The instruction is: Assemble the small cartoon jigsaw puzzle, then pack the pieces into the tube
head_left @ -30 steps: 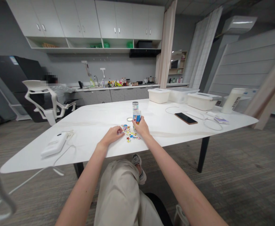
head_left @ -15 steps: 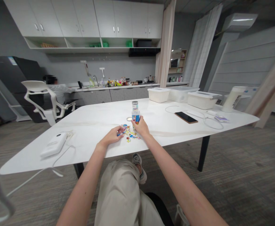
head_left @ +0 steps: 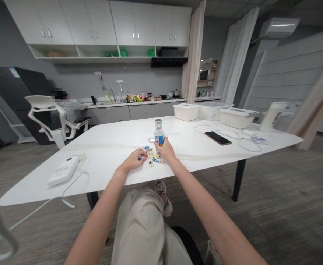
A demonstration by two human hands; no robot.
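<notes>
A clear jar with a blue picture label stands on the white table, and my right hand is wrapped round its lower part. Left of it, a loose pile of small bright puzzle-like pieces lies spread out in blue, yellow and red. At the pile's left edge rests my left hand, its fingertips bent together around a small blue piece. Just beyond the jar is a second container with a grey lid. A round lid lies flat beside the jar.
To the right lie a phone and a white cable. White lidded boxes and a white bottle stand behind. A white power strip lies at left. Another person sits by the far counter.
The fingers of my left hand have shifted slightly at the pile's edge, with the blue piece at their tips. My right hand stays on the jar.
</notes>
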